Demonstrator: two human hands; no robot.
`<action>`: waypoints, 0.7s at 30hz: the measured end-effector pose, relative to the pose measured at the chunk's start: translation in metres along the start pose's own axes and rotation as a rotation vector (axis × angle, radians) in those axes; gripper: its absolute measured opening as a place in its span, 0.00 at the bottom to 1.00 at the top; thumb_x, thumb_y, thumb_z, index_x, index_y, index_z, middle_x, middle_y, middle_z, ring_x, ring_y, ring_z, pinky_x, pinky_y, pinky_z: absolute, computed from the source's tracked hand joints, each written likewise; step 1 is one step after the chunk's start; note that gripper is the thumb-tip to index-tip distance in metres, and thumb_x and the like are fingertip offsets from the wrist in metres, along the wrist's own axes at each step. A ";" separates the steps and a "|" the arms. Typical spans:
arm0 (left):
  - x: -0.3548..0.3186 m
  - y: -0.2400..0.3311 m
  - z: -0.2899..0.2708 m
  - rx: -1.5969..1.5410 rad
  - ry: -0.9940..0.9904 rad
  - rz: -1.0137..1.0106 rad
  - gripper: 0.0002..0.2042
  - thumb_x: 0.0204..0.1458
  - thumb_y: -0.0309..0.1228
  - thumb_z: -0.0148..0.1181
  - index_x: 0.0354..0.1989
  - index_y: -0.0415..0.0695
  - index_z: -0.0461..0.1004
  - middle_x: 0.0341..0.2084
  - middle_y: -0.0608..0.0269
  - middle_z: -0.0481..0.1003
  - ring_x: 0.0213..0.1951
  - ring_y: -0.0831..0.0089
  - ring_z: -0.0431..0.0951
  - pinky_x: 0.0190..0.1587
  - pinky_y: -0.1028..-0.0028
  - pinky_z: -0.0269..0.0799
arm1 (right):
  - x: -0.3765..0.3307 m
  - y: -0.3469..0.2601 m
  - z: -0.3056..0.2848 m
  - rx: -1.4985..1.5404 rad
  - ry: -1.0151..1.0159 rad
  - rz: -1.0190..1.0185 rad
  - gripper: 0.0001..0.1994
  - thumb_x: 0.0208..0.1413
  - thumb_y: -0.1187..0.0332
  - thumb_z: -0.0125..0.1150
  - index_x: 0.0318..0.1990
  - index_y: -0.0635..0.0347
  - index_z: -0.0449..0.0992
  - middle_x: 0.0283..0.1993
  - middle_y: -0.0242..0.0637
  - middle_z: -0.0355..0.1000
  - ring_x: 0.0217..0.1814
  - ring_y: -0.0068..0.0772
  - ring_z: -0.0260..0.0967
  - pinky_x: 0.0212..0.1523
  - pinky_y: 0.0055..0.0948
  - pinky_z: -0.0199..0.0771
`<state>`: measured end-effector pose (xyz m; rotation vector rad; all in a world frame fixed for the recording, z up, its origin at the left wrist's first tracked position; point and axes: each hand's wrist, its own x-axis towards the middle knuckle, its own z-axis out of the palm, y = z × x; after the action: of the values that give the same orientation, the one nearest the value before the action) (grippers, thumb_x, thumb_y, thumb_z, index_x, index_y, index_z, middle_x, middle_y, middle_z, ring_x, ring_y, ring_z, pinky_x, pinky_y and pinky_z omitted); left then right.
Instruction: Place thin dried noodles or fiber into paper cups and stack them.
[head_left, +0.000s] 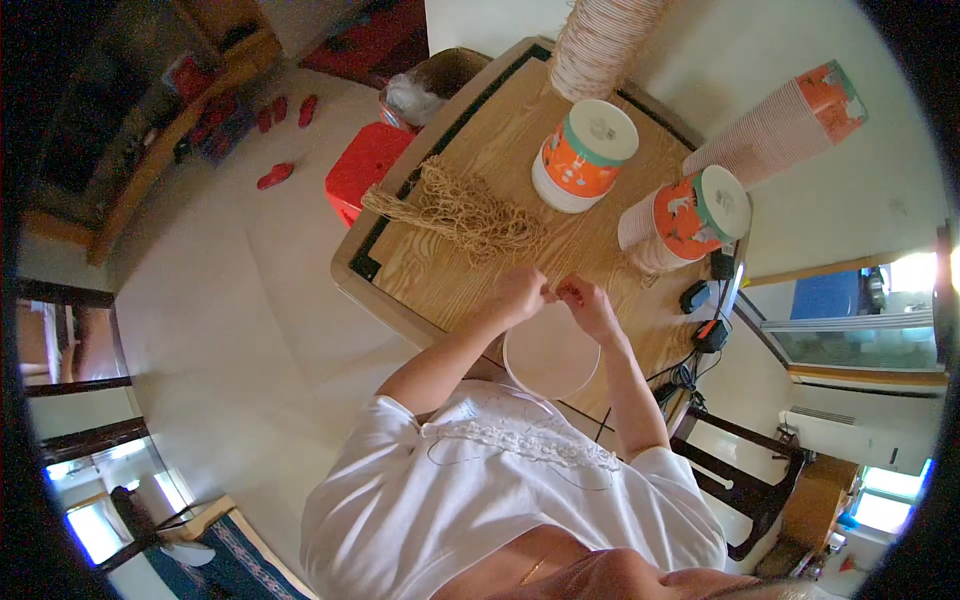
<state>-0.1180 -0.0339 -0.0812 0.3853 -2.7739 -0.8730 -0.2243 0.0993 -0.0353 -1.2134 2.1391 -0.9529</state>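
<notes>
A white-lined paper bucket (552, 355) is in front of my body at the table's near edge, its round opening facing up. At its far rim my left hand (522, 296) and my right hand (592, 308) meet, fingertips pinched close together. Whatever is between the fingers is too small to make out; a bit of orange-red shows by the right fingertips. Beyond my left hand lies a loose, tangled heap of brown twine (465, 212). Farther off, a short stack of orange and green paper buckets (580, 160) stands upside down on the wooden table (415, 275).
More nested buckets (690, 220) stand at the right, with taller stacks (605, 50) behind and another (780, 125) by the wall. Black adapters and cables (710, 335) lie along the right edge. A red stool (368, 170) and a bin (445, 75) stand left; a dark chair (745, 490) is at right.
</notes>
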 end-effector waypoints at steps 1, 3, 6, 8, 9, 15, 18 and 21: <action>0.000 -0.005 0.006 -0.279 -0.070 -0.133 0.12 0.41 0.37 0.59 0.27 0.40 0.76 0.23 0.51 0.74 0.25 0.61 0.74 0.29 0.65 0.68 | 0.000 0.000 0.000 -0.008 -0.004 -0.001 0.05 0.49 0.70 0.52 0.31 0.61 0.71 0.29 0.45 0.69 0.32 0.45 0.69 0.31 0.35 0.67; -0.009 -0.027 0.033 -0.699 0.006 -0.304 0.13 0.38 0.39 0.64 0.25 0.41 0.77 0.21 0.56 0.75 0.22 0.71 0.74 0.26 0.70 0.65 | 0.000 -0.006 0.006 -0.008 -0.047 -0.052 0.03 0.48 0.77 0.51 0.32 0.63 0.69 0.24 0.37 0.68 0.27 0.27 0.66 0.28 0.26 0.65; -0.015 -0.018 0.015 -0.999 -0.211 -0.454 0.09 0.42 0.32 0.61 0.30 0.40 0.76 0.25 0.64 0.76 0.27 0.75 0.72 0.34 0.73 0.68 | -0.002 -0.009 0.008 0.015 -0.040 -0.100 0.03 0.49 0.77 0.51 0.32 0.62 0.69 0.25 0.37 0.68 0.27 0.26 0.66 0.29 0.24 0.65; -0.020 -0.023 0.024 -1.037 -0.226 -0.496 0.10 0.43 0.32 0.61 0.32 0.40 0.76 0.26 0.64 0.76 0.28 0.75 0.73 0.34 0.73 0.69 | -0.003 -0.010 0.013 0.008 -0.050 -0.106 0.03 0.49 0.77 0.51 0.32 0.63 0.68 0.24 0.37 0.68 0.27 0.25 0.66 0.29 0.24 0.66; -0.023 -0.026 0.029 -1.065 -0.254 -0.531 0.11 0.43 0.33 0.61 0.33 0.41 0.76 0.27 0.64 0.76 0.29 0.75 0.73 0.35 0.73 0.69 | -0.002 -0.011 0.015 0.008 -0.045 -0.108 0.03 0.49 0.77 0.51 0.32 0.63 0.68 0.24 0.37 0.68 0.28 0.25 0.66 0.29 0.24 0.66; -0.036 -0.004 0.015 -1.167 -0.204 -0.612 0.14 0.42 0.37 0.61 0.34 0.40 0.76 0.27 0.61 0.76 0.28 0.74 0.74 0.32 0.74 0.70 | 0.002 -0.002 0.025 0.129 0.035 -0.016 0.08 0.52 0.68 0.49 0.35 0.62 0.70 0.26 0.46 0.69 0.29 0.46 0.69 0.29 0.33 0.68; -0.043 0.006 0.004 -1.061 -0.116 -0.599 0.13 0.43 0.37 0.60 0.33 0.40 0.76 0.26 0.61 0.76 0.27 0.74 0.74 0.31 0.74 0.70 | 0.012 -0.018 0.020 -0.062 -0.027 0.193 0.11 0.54 0.66 0.47 0.31 0.66 0.67 0.23 0.42 0.65 0.26 0.32 0.63 0.29 0.30 0.64; -0.044 0.012 -0.004 -1.045 -0.092 -0.596 0.12 0.43 0.35 0.60 0.32 0.40 0.76 0.24 0.61 0.75 0.26 0.74 0.73 0.30 0.73 0.70 | 0.018 -0.018 0.018 -0.204 -0.220 0.101 0.13 0.55 0.63 0.46 0.29 0.67 0.66 0.22 0.44 0.63 0.25 0.35 0.62 0.29 0.32 0.63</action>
<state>-0.0773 -0.0125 -0.0763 0.9498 -1.8447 -2.2888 -0.2106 0.0713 -0.0347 -1.2291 2.1351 -0.5409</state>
